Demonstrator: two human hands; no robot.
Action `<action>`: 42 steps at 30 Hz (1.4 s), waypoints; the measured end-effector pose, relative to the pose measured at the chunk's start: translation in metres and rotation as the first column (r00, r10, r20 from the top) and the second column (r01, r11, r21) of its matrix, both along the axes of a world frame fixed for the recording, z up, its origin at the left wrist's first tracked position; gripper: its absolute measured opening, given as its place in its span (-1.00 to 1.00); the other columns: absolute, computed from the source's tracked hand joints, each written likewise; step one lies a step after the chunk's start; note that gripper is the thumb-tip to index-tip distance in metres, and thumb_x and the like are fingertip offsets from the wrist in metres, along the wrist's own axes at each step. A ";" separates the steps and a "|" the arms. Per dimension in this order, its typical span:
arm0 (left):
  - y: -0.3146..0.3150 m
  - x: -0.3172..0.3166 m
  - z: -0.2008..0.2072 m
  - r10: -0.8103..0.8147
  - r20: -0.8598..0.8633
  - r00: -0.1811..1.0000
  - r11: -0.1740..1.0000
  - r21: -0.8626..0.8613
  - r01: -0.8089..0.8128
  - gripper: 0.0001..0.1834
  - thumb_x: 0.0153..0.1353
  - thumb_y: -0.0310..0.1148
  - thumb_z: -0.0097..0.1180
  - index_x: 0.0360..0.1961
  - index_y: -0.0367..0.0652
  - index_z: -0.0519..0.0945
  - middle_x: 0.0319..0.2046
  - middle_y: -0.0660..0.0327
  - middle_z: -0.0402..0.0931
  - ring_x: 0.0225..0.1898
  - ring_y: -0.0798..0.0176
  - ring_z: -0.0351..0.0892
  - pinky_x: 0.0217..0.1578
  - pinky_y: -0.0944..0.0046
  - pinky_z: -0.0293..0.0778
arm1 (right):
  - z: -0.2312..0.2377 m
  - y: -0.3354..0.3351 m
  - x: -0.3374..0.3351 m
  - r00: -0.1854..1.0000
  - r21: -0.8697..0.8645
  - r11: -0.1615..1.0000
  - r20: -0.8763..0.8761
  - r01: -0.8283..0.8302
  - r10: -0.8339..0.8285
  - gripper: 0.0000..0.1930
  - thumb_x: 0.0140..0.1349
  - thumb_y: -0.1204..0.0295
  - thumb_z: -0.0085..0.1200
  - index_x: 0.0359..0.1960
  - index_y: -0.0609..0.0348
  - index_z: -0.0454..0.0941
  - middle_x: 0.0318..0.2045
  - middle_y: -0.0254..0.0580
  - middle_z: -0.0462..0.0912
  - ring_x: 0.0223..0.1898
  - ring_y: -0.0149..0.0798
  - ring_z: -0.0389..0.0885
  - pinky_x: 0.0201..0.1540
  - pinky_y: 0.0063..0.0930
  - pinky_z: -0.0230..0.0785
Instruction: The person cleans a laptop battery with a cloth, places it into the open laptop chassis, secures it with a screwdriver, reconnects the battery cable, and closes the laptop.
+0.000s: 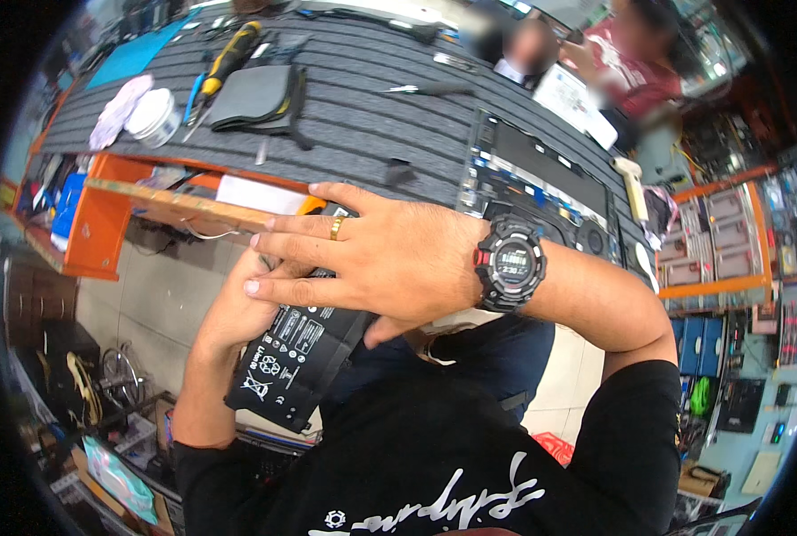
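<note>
A flat black laptop battery (296, 366) with white printed symbols is held aslant over my lap. My left hand (242, 304) grips its left edge; most of that hand's fingers are hidden. Across the top of the battery lies my right hand (371, 255), its fingers stretched out and overlapping the left hand, with the thumb by the battery's right edge. Beyond my right wrist, an opened laptop (541, 170) with bare inner parts and a fan lies on the ribbed grey mat, partly covered by my forearm.
On the mat (345, 80) lie a yellow-and-black screwdriver (229, 58), a folded grey cloth (251, 96), a white tub (154, 116) and a slim dark-handled tool (434, 89). An orange drawer (104, 214) stands out below the table edge. Another person (635, 62) sits across the table.
</note>
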State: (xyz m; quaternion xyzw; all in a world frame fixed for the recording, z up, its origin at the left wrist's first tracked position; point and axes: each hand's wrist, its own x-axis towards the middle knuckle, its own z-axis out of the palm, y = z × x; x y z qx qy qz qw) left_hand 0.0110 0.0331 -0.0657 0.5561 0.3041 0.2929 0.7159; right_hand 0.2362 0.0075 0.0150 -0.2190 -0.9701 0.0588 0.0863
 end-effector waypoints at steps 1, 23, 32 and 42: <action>-0.001 0.012 0.011 -0.060 -0.014 0.998 0.998 -0.015 0.060 -0.61 0.52 -0.24 0.11 0.17 -0.33 0.56 0.10 0.11 0.60 0.08 0.28 0.61 0.06 0.30 0.56 | 0.003 -0.008 0.010 0.999 -0.016 0.999 0.003 0.041 -0.041 0.20 -0.12 0.03 0.54 0.59 -0.16 0.08 0.36 -0.03 0.40 0.38 0.00 0.39 0.44 0.05 0.16; 0.133 0.256 0.076 -0.356 -0.104 0.929 0.881 0.295 0.370 -0.39 0.41 -0.20 0.24 0.39 -0.23 0.44 -0.19 0.26 0.60 -0.28 0.43 0.72 -0.29 0.41 0.76 | 0.008 -0.089 0.328 0.564 0.287 0.492 -0.291 0.822 -0.772 -0.07 -0.04 0.00 0.50 0.40 0.05 0.45 0.02 0.04 0.53 0.06 0.08 0.54 0.15 -0.15 0.41; 0.122 0.301 0.037 -0.194 -0.168 0.966 0.944 0.236 0.230 -0.52 0.37 -0.30 0.28 0.24 -0.28 0.51 -0.34 0.25 0.68 -0.35 0.49 0.64 -0.38 0.43 0.66 | -0.021 -0.075 0.351 0.544 0.121 0.531 -0.187 0.839 -0.818 -0.05 -0.12 0.12 0.51 0.41 -0.02 0.42 -0.02 -0.05 0.50 0.04 0.04 0.50 0.11 -0.14 0.34; 0.112 0.298 0.040 -0.237 -0.253 0.938 0.949 0.148 0.280 -0.40 0.36 -0.33 0.27 0.35 -0.32 0.39 -0.38 0.31 0.62 -0.45 0.51 0.63 -0.62 0.50 0.56 | -0.019 -0.083 0.353 0.548 -0.133 0.573 -0.186 0.808 -0.816 -0.25 -0.13 0.26 0.51 0.20 0.07 0.56 0.03 -0.02 0.55 0.06 0.10 0.60 0.11 -0.18 0.48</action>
